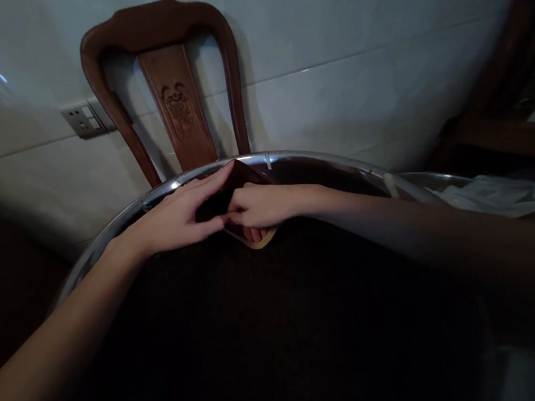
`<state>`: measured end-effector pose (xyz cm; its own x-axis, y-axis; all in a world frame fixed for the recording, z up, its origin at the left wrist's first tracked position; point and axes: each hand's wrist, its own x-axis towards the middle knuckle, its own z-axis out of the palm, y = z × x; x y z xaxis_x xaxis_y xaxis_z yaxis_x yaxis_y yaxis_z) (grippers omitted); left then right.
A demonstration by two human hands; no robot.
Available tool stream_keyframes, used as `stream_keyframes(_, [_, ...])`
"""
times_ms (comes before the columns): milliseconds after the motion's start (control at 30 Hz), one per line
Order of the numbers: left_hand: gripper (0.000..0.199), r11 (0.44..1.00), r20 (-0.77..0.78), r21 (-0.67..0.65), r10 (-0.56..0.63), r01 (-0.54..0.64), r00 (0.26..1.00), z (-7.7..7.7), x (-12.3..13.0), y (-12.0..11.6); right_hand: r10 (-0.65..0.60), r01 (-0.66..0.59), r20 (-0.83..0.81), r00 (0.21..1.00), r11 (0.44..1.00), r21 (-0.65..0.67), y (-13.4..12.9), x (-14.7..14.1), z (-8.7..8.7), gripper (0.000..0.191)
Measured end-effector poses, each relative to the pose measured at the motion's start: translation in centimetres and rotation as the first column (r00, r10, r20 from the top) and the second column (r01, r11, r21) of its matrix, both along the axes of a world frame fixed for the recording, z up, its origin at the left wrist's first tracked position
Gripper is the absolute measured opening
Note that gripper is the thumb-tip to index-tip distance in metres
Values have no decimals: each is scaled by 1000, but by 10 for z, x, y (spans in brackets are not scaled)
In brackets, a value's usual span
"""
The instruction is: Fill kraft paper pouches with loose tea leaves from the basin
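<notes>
A dark brown, folded sheet-like piece (255, 174) with a pale yellowish lower edge (259, 243) stands between my hands; its exact kind is hard to make out in the dim light. My right hand (261, 206) has its fingers curled around the piece's near edge, some fingertips showing below. From the left, my left hand (181, 217) spreads its thumb and forefinger apart along the piece. Its thumb tip comes close to my right fingers, and the forefinger tip reaches the upper corner. Both hands are over the far part of a dark round table (275, 331).
A shiny metal rim (335, 157) edges the table. Behind it stands a carved wooden chair (179, 100) against a tiled wall (324, 28) with a socket (83, 119). To the right lies a whitish plastic bag (498, 195) beside dark wooden furniture (501, 140).
</notes>
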<state>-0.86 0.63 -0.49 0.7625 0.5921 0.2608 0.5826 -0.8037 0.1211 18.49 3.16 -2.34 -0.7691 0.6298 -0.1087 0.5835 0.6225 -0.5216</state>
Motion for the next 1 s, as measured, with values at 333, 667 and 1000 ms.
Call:
stream_keyframes(333, [77, 1000, -2, 7, -13, 13, 1000, 1, 0, 0, -77, 106, -113, 991, 955, 277, 8, 3, 3, 24])
stream_keyframes(667, [76, 1000, -38, 19, -12, 13, 999, 2, 1, -2, -164, 66, 229, 959, 921, 383, -4, -4, -13, 41])
stream_keyframes(1000, [79, 996, -61, 77, -37, 42, 997, -5, 9, -5, -199, 98, 221, 955, 912, 399, 6, -11, -34, 35])
